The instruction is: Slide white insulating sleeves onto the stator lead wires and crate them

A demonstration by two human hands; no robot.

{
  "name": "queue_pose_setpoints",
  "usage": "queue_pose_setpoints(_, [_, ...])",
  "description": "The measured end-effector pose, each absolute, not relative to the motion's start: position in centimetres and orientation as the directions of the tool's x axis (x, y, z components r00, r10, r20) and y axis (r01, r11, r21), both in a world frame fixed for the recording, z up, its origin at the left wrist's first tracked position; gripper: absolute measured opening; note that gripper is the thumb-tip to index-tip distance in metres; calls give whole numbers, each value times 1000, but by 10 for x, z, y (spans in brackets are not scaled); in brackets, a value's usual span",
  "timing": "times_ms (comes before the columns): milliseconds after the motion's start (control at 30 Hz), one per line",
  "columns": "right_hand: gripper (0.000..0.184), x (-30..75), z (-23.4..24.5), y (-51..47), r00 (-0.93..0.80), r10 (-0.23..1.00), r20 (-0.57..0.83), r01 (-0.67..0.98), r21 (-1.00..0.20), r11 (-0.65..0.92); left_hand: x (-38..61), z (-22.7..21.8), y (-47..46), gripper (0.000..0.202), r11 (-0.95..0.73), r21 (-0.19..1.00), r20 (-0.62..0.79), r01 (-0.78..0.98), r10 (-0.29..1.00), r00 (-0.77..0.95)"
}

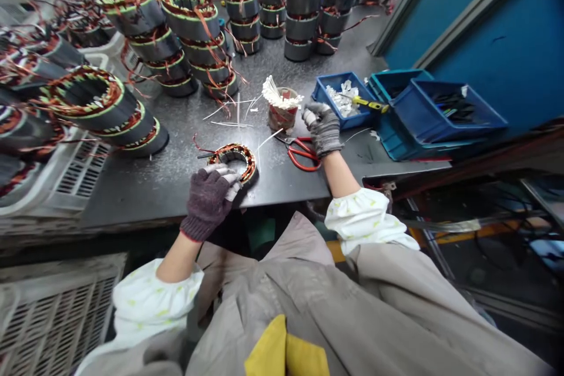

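A motor stator (pixel 235 158) with copper windings lies flat near the table's front edge. My left hand (pixel 210 197), in a dark knit glove, rests on its near rim with fingers curled over it. My right hand (pixel 324 126), in a grey glove, reaches toward a small cup (pixel 282 111) stuffed with white sleeve tubes; its fingers are pinched at the cup's right side, and what they hold is too small to name. Red-handled scissors (pixel 303 154) lie just under my right wrist.
Stacks of wound stators (pixel 194 41) fill the back and left of the dark table (pixel 167 182). Blue bins (pixel 440 111) sit at the right, one holding white parts and a yellow-handled tool (pixel 370 104). Loose white tubes (pixel 233 114) lie mid-table. White crates (pixel 66 176) stand at left.
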State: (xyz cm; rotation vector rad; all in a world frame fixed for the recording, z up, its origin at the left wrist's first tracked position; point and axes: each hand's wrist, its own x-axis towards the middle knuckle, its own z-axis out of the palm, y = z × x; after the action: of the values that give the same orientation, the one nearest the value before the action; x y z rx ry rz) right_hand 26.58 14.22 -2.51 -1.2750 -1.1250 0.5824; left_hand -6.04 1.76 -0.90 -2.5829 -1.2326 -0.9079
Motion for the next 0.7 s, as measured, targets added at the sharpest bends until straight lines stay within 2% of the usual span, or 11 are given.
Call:
queue_pose_setpoints(167, [38,264,-20,169,335,881,334,176,-941,290,-44,-18,6,17,-540,110,629,834,687,362])
queue_pose_setpoints(367, [56,284,1,150,410,864,293,-38,-941,338,-44,-11,11,14,-605,163,636,779,668,386])
queue_pose_setpoints(500, [49,279,33,101,384,850,361,-28,-916,401,-47,-13,20,17,-596,199,591,778,707,390])
queue_pose_setpoints(600, [37,249,43,57,199,927,319,-70,-938,338,-45,-11,18,22,-564,186,560,805,734,385])
queue_pose_setpoints(700, [43,207,30,34,-102,973,207,-73,-977,200,-43,-5,13,28,-542,211,494,814,777,390])
